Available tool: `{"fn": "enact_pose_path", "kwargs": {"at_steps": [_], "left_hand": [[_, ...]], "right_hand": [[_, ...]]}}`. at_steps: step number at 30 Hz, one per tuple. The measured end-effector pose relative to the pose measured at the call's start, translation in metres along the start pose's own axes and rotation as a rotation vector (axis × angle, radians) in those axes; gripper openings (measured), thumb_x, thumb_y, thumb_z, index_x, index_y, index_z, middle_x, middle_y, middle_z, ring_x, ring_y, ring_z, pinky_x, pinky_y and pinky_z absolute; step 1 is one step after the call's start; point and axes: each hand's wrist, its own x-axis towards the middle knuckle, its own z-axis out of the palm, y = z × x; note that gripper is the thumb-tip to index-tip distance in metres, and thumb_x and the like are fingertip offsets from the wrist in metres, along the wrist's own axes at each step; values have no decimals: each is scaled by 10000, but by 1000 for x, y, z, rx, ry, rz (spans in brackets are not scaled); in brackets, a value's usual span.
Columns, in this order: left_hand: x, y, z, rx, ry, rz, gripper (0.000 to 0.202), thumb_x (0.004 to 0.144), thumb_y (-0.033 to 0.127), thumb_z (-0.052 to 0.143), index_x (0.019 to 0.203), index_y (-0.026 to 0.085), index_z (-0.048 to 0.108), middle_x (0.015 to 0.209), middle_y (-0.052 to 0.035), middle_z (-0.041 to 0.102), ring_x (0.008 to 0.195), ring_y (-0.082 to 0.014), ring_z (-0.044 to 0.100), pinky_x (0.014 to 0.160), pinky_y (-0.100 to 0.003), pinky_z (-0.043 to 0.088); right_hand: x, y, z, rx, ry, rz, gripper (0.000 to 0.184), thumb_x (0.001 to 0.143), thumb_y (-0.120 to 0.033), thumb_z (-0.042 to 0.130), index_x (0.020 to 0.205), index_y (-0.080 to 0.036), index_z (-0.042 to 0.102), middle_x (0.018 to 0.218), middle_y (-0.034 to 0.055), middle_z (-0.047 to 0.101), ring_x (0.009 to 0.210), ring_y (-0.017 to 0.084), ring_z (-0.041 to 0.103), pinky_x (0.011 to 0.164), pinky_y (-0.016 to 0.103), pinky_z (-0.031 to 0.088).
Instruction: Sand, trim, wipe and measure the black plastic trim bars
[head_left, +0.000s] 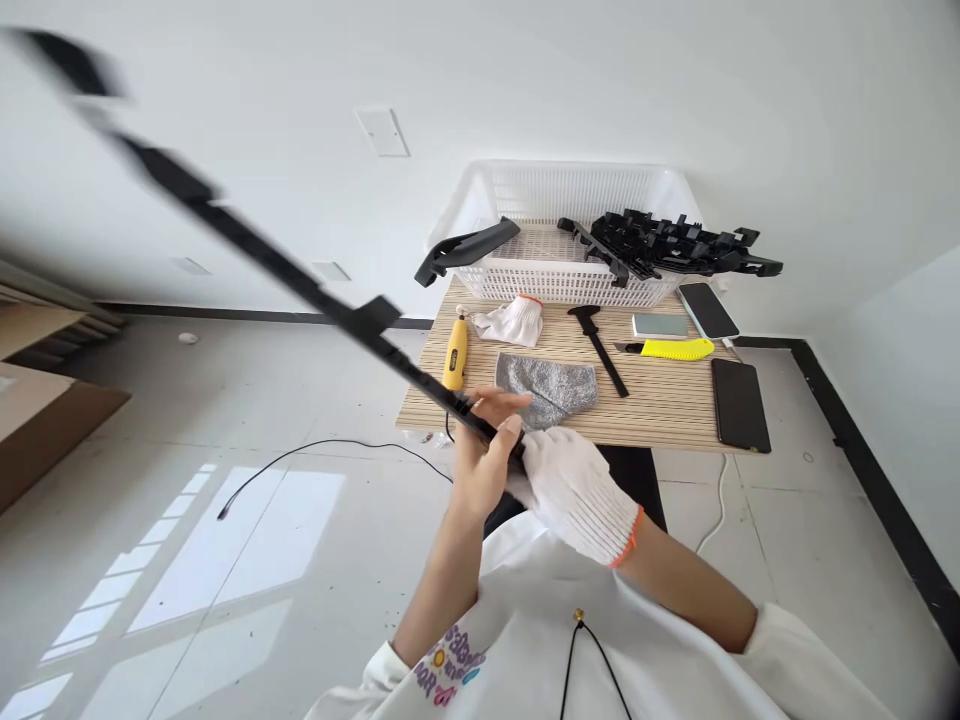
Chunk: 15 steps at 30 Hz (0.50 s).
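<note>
A long black plastic trim strip (292, 275) with small tabs slants from my hands up to the upper left, its far end blurred. My bare left hand (486, 455) is closed around it near its lower end, thumb on top. Wearing a white knitted glove with an orange cuff, my right hand (574, 490) grips the strip's lower end, which the glove partly hides. Just beyond my hands, a grey cloth (547, 385) lies on the small wooden table (652, 415). A yellow rotary tool (454, 352) and another white glove (517, 322) lie near the cloth.
At the back of the table, a white plastic basket (525, 277) holds several black plastic parts (667, 245). A black T-shaped piece (600, 350), a yellow utility knife (675, 349), a grey-green block (660, 325) and two phones (741, 405) lie rightward. A black cable (330, 441) crosses the floor.
</note>
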Motion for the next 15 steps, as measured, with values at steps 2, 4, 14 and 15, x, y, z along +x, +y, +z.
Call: {"fn": "enact_pose_path", "kwargs": {"at_steps": [2, 4, 14, 15], "left_hand": [[-1, -4, -6, -44, 12, 1, 270, 764, 236, 640, 1003, 234, 515, 785, 15, 680, 779, -196, 699, 864, -410, 553], [2, -5, -16, -107, 9, -12, 244, 714, 197, 613, 945, 225, 540, 674, 54, 607, 600, -150, 630, 744, -368, 570], [0, -14, -10, -193, -91, -193, 185, 748, 282, 554, 912, 202, 580, 635, 61, 496, 434, -80, 422, 446, -239, 363], [-1, -16, -11, -174, -99, -207, 180, 764, 284, 546, 921, 202, 578, 636, 61, 484, 443, -81, 418, 451, -238, 354]], "right_hand": [[-6, 5, -13, 142, -27, -52, 408, 1013, -520, 432, 1112, -202, 667, 948, 57, 710, 844, 213, 668, 734, 331, 452], [-4, 24, -25, 249, 85, 25, 394, 1033, -505, 393, 1238, -264, 628, 1113, 37, 707, 976, 189, 670, 840, 311, 472], [86, 138, 5, -137, -34, 764, 359, 943, -280, 511, 1253, -126, 609, 1183, 199, 663, 1111, 333, 654, 889, 425, 523], [90, 138, 6, -138, -47, 779, 345, 926, -245, 515, 1227, -111, 617, 1175, 212, 665, 1112, 342, 654, 870, 431, 532]]}}
